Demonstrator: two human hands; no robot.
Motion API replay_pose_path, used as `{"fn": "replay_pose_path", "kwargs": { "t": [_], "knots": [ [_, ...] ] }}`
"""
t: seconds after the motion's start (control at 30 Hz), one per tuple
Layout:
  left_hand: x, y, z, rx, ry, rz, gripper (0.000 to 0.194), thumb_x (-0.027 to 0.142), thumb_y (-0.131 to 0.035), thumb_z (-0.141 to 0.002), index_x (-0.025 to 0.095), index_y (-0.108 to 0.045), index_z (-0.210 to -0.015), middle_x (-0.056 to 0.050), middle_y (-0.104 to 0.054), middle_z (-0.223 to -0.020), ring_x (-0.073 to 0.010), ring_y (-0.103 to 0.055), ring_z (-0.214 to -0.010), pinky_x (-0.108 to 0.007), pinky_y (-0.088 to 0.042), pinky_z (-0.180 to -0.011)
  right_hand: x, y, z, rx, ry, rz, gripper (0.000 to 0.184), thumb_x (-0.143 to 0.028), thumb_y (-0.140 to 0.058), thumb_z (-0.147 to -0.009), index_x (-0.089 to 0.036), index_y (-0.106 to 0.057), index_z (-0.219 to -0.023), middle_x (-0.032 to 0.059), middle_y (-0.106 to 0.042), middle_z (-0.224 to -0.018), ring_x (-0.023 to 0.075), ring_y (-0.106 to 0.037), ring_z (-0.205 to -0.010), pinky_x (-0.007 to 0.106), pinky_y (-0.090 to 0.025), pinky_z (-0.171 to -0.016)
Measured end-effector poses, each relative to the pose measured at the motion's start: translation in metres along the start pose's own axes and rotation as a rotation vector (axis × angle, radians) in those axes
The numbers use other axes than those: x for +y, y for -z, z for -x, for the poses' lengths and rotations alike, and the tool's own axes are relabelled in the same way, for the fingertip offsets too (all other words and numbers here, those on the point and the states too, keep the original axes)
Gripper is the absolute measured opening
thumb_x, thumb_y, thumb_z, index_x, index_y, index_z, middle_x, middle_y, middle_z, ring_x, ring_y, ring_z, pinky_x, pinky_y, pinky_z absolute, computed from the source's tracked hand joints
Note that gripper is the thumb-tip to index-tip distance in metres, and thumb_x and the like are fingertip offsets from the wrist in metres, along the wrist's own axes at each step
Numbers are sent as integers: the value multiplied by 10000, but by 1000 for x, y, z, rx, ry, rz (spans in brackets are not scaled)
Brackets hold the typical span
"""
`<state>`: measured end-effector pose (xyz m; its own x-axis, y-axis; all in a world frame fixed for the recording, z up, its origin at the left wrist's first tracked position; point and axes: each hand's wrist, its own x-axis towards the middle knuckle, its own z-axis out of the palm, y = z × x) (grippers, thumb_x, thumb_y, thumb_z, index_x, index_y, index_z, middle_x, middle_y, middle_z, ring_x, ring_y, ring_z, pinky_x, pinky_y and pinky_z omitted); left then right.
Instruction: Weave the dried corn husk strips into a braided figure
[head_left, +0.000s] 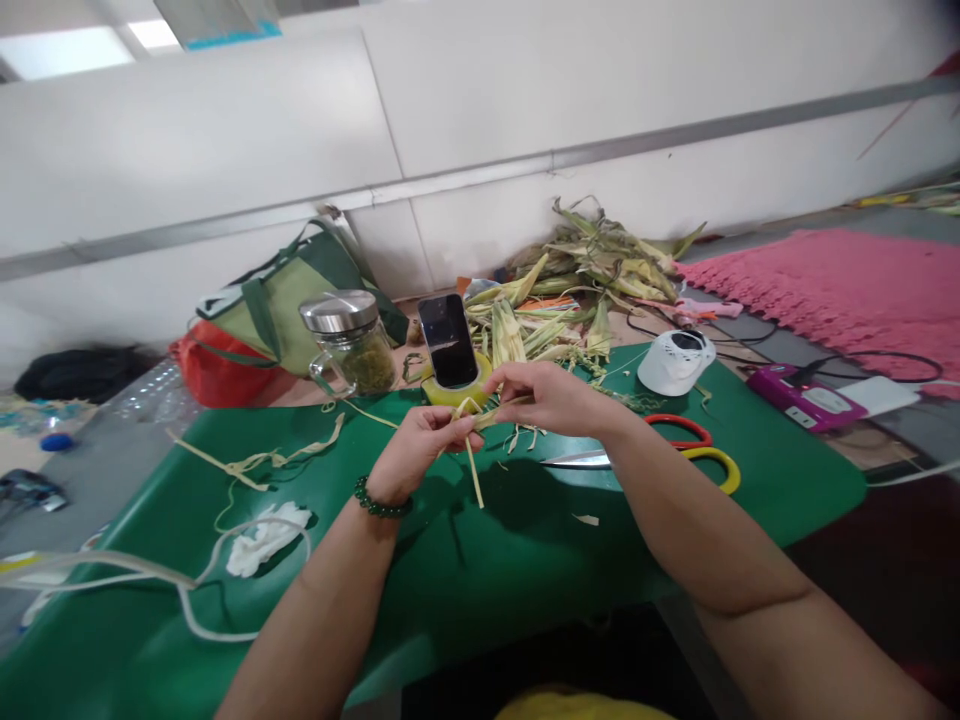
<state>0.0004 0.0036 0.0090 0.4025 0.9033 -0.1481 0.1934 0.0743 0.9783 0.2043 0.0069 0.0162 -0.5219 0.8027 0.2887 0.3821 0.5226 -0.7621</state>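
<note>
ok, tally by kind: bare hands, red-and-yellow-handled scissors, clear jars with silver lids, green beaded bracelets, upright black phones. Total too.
Bare hands: 2 (left hand, right hand)
Red-and-yellow-handled scissors: 1
Clear silver-lidded jar: 1
Green beaded bracelet: 1
Upright black phone: 1
Total: 6

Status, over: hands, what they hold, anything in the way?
Left hand and right hand both pinching pale strips, one end hanging down. Nearest clutter: scissors partly hidden behind right forearm; phone propped just beyond hands.
</note>
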Motion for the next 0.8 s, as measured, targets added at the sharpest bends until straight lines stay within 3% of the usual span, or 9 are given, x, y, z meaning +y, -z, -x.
{"fn": "replay_pose_path", "kwargs": {
  "t": [0.23,0.43,0.6,0.8],
  "knots": [
    [4,1,2,-10,28,44,289,403,-693,-651,131,-638,-573,-45,-645,-539,-109,-535,-502,-231,-418,-543,-1,2,-3,11,-1,-127,168,-286,-607,-768,-143,-588,-853,-36,-526,-570,69,-445,-499,189,-346,-467],
    [1,1,2,58,-32,40,301,411,-693,-645,138,-619,-540,-35,-650,-559,-129,-580,-564,-245,-446,-595,1,3,-2,59,-11,15,159,-303,-647,-744,-155,-630,-801,14,-636,-710,110,-561,-634,217,-428,-571],
    [4,1,4,24,-55,-21,277,392,-681,-669,142,-650,-554,-24,-642,-558,-118,-561,-560,-238,-442,-600,1,6,-3,127,40,63,107,-254,-627,-761,-165,-672,-800,38,-690,-788,148,-620,-746,257,-465,-686],
    [5,1,7,-4,-117,-55,349,398,-665,-695,151,-608,-455,-19,-610,-512,-94,-491,-526,-223,-407,-583,4,6,-6,135,-49,-39,117,-252,-639,-741,-151,-666,-794,40,-686,-738,150,-626,-679,260,-480,-625]
  ]
}}
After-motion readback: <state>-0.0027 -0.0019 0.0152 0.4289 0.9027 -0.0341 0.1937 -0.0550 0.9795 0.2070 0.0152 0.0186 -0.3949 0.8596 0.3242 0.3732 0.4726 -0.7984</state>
